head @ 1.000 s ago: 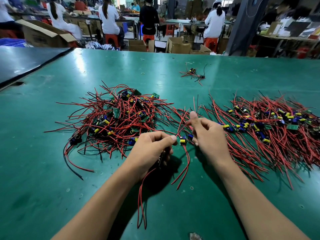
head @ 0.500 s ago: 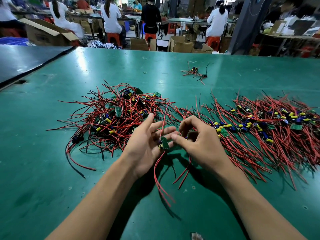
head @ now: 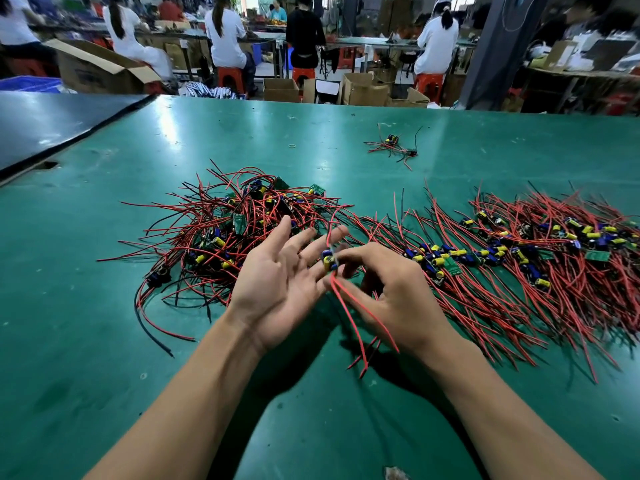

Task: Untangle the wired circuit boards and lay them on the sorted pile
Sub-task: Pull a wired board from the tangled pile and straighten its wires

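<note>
We are pinching circuit board (head: 330, 260) in right hand (head: 394, 296), between tangled heap (head: 235, 230) and sorted pile (head: 519, 261); left hand (head: 277, 282) lying open, palm up. Best keeping leads (head: 350, 318) hanging straight, aligning with sorted wires.

Red-wired board (head: 330, 260) left of sorted pile (head: 540, 261)
</note>
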`<state>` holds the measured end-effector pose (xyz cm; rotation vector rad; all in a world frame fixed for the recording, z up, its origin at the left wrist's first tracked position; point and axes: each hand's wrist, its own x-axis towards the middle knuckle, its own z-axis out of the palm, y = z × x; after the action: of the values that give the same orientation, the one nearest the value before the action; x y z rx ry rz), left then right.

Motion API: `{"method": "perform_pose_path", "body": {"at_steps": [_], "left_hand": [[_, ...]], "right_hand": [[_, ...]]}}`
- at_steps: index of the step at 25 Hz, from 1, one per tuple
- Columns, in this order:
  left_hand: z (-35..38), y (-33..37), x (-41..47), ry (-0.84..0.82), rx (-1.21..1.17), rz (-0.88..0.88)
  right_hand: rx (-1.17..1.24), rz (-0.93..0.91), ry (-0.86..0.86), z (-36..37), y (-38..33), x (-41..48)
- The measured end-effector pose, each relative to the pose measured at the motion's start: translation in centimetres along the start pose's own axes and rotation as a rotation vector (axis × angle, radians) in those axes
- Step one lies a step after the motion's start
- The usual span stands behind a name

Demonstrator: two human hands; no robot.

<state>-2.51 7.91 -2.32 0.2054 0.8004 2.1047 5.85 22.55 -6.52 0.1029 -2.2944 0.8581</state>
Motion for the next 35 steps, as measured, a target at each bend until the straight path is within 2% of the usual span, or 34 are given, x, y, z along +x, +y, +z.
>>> {"method": "perform_pose_path", "body": {"at_steps": [2,4,7,9,11,13,17,19,22,25,32,35], "left_hand": [[0.0,-0.3,0.1,-0.033,-0.009,-0.015],[-0.1,-0.5,0.1,-0.042,0.022,-0.013],[-0.4,-0.8,0.2,-0.037,0.146,0.0],[-0.8,-1.1,0.3,-0.009,0.224,0.014],[-1.1,-1.5,0.4,0.034,0.307,0.024],[-1.3,-1.7,0.6,0.058,0.363,0.007],[-0.8,-1.6,0.6,0.03,0.415,-0.108],[-0.8,-1.7,0.5,-0.011,0.482,-0.13],[-1.1,-1.9,0.2,-0.024,0.472,-0.087],[-1.2,-1.7,0.0,-0.024,0.436,-0.073],[-1.2,-1.7,-0.1,-0.028,0.387,-0.117],[-1.1,-1.7,-0.3,-0.076,0.334,-0.172]], "right_hand": [[-0.006,-0.019,0.096,0.0,-0.2,0.0],[0.076,0.107,0.184,0.0,-0.5,0.1],[0.552,0.44,0.332,-0.6,-1.2,1.0],[0.851,0.565,0.426,-1.8,-1.3,1.8],[1.039,0.635,0.396,-2.9,-1.3,2.1],[1.142,0.678,0.232,-3.2,-1.6,2.0],[1.094,0.738,-0.178,-2.4,-2.1,1.3],[0.991,0.746,-0.26,-2.1,-2.0,1.1],[0.811,0.697,-0.261,-2.3,-1.6,1.0],[0.747,0.654,-0.24,-2.3,-1.4,0.9],[0.897,0.672,-0.251,-2.0,-0.7,0.9],[0.934,0.683,-0.173,-1.9,-0.5,1.0]]}}
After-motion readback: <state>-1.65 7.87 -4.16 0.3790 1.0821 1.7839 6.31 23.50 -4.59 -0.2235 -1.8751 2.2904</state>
